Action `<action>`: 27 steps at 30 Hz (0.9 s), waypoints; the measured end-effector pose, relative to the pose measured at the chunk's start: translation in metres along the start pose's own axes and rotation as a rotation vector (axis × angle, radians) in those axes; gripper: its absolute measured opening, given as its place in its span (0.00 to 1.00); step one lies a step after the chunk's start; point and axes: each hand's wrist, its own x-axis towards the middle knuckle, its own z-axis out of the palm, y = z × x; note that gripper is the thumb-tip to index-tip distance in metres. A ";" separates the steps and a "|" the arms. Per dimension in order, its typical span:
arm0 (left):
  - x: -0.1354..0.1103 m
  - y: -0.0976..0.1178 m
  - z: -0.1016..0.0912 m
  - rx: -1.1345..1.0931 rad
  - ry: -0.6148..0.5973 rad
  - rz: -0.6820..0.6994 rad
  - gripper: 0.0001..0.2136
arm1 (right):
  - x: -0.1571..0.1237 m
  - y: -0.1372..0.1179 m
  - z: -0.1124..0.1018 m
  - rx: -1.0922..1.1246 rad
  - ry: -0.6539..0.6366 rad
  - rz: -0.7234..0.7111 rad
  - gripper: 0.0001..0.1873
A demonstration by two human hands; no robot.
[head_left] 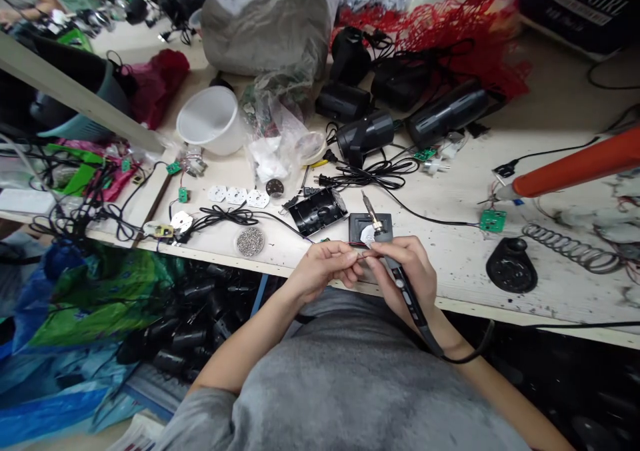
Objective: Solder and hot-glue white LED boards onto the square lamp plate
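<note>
Near the bench's front edge, my left hand (324, 266) is closed in a pinch on a thin red wire (356, 243). My right hand (413, 271) grips a black soldering iron (411, 301), its metal tip pointing up and away from me. The right thumb and forefinger also meet close to the left fingertips; whether they pinch the wire too is hard to see. Just beyond the fingers, a small whitish disc (369, 236) lies at a black square block (387, 223). An open black housing half (320, 212) rests left of the block.
Left on the bench are a dish of metal shavings (251, 242), white plates (237, 196) and a white tub (209, 121). Black cylindrical housings (367, 131) and cables lie behind. Rightward are a green circuit board (493, 220), a coiled spring stand (570, 248) and an orange-handled tool (575, 164).
</note>
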 end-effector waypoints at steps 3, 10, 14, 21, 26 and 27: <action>0.001 0.002 -0.002 0.014 -0.048 -0.055 0.22 | 0.002 -0.002 0.001 -0.011 0.020 -0.022 0.21; -0.001 0.001 0.000 0.137 0.007 0.023 0.20 | 0.003 -0.005 -0.003 -0.002 0.013 -0.007 0.22; -0.003 -0.006 0.003 0.328 0.127 0.210 0.14 | 0.002 -0.006 -0.005 0.058 0.013 0.079 0.21; -0.004 -0.016 0.005 0.522 0.173 0.383 0.10 | 0.002 -0.005 0.003 0.055 0.037 0.090 0.20; -0.003 -0.012 0.003 0.318 0.093 0.256 0.19 | -0.001 -0.003 0.001 0.047 0.025 0.086 0.21; -0.002 -0.011 0.002 0.295 0.084 0.241 0.21 | -0.002 -0.002 0.001 0.046 0.027 0.089 0.20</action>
